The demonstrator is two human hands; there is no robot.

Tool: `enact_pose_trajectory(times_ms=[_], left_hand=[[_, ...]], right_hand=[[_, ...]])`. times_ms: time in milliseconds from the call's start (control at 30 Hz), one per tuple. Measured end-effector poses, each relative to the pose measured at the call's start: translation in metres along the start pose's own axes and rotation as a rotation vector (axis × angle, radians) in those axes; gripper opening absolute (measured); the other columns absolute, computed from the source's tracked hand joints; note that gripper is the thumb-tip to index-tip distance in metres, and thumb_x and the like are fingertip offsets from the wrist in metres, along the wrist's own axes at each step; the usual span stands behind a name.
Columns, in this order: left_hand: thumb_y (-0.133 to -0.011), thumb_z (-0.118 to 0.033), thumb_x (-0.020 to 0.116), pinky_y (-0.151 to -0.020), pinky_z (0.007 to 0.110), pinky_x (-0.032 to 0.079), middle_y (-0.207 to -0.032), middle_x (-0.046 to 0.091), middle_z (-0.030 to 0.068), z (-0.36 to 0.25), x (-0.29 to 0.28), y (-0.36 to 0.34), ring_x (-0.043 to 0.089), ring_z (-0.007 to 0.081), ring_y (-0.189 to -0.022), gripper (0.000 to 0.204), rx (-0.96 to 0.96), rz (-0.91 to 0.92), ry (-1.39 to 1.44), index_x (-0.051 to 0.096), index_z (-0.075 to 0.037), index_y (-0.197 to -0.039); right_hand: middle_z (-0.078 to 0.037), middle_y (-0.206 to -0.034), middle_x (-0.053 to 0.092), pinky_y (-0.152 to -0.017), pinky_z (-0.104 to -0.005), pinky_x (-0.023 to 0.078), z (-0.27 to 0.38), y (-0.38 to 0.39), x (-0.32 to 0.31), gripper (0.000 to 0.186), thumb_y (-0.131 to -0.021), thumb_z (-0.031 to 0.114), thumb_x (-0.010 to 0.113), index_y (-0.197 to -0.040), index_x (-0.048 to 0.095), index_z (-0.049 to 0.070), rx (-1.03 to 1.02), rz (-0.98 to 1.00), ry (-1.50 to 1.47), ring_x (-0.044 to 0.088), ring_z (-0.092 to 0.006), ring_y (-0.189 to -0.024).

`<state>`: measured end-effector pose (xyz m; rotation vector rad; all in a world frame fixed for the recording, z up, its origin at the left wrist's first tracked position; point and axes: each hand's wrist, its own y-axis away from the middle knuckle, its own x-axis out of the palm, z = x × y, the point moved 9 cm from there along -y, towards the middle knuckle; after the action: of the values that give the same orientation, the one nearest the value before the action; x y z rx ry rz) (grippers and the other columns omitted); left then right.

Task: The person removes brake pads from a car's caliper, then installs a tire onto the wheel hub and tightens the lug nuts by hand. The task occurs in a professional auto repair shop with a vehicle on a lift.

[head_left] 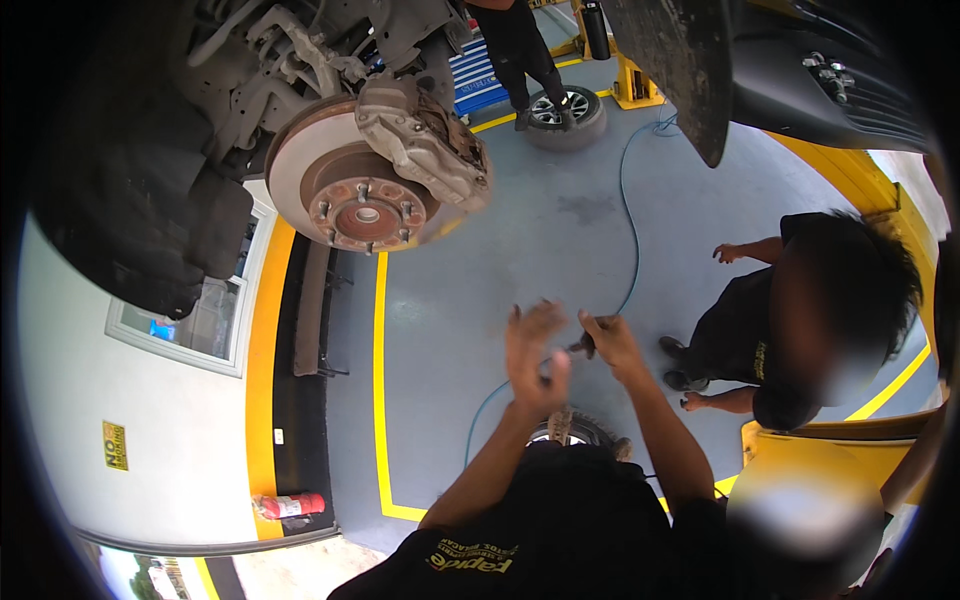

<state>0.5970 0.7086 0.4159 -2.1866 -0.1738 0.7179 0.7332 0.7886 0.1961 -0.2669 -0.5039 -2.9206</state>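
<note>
My left hand (536, 358) is raised in front of me, empty as far as I can see, its fingers spread and slightly blurred. Close beside it, my right hand (612, 346) has its fingers curled around something small and dark that I cannot make out. Both hands are apart from the raised vehicle. Ahead on the left hangs its bare wheel hub (367, 214), studs showing, with a worn brake disc (295, 165) and a grey brake caliper (425, 145) over the disc's right side. Below my hands, a wheel (595, 428) is partly hidden by my body.
A co-worker (735, 335) stands at the right; another person (513, 55) is at the far side by a wheel (565, 122). A blue-green hose (627, 190) crosses the grey floor. A red fire extinguisher (292, 505) is by the left wall. Yellow lift posts (635, 85) stand beyond.
</note>
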Motion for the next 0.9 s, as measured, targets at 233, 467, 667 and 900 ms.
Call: enact_pose_trajectory(times_ms=[233,467,667,900], left_hand=[[-0.111,-0.059,0.042,-0.132,0.064,-0.001,-0.172,0.040,0.0199,0.070,0.032,0.048,0.026,0.0373,-0.165,0.077,-0.002,-0.112,0.212,0.042,-0.004,-0.165],[-0.114,-0.056,0.038,-0.112,0.055,0.048,-0.136,0.071,0.0272,0.299,-0.052,0.381,0.064,0.0457,-0.132,0.066,-1.045,0.937,-0.416,0.069,-0.003,-0.139],[-0.108,-0.052,0.056,-0.103,0.058,0.054,-0.128,0.076,0.0211,0.163,-0.118,0.620,0.072,0.0443,-0.118,0.055,-1.301,1.271,-0.442,0.070,-0.007,-0.137],[-0.109,-0.045,0.059,-0.095,0.055,0.059,-0.120,0.079,0.0201,0.168,-0.122,0.623,0.076,0.0409,-0.106,0.049,-1.357,0.923,-0.164,0.071,-0.004,-0.134]], right_hand=[[-0.015,-0.154,0.060,-0.121,-0.0423,0.042,0.114,0.165,0.079,0.079,-0.113,0.067,0.039,-0.152,0.053,0.000,-0.079,0.181,-0.352,0.056,-0.0269,-0.141],[-0.007,-0.076,0.074,-0.067,-0.0341,0.052,0.291,0.382,-0.032,0.019,-0.092,0.019,0.084,-0.105,0.084,0.005,-1.151,-0.164,0.491,0.067,-0.0210,-0.065],[-0.014,-0.077,0.075,-0.052,-0.0263,0.049,0.276,0.418,-0.157,0.054,-0.117,0.036,0.052,-0.093,0.073,-0.008,-0.842,-0.491,0.235,0.067,-0.0157,-0.057],[-0.015,-0.088,0.080,-0.070,-0.0341,0.056,0.397,0.320,-0.264,0.032,-0.102,0.025,0.074,-0.106,0.080,-0.006,-0.853,-1.023,0.615,0.074,-0.0206,-0.074]])
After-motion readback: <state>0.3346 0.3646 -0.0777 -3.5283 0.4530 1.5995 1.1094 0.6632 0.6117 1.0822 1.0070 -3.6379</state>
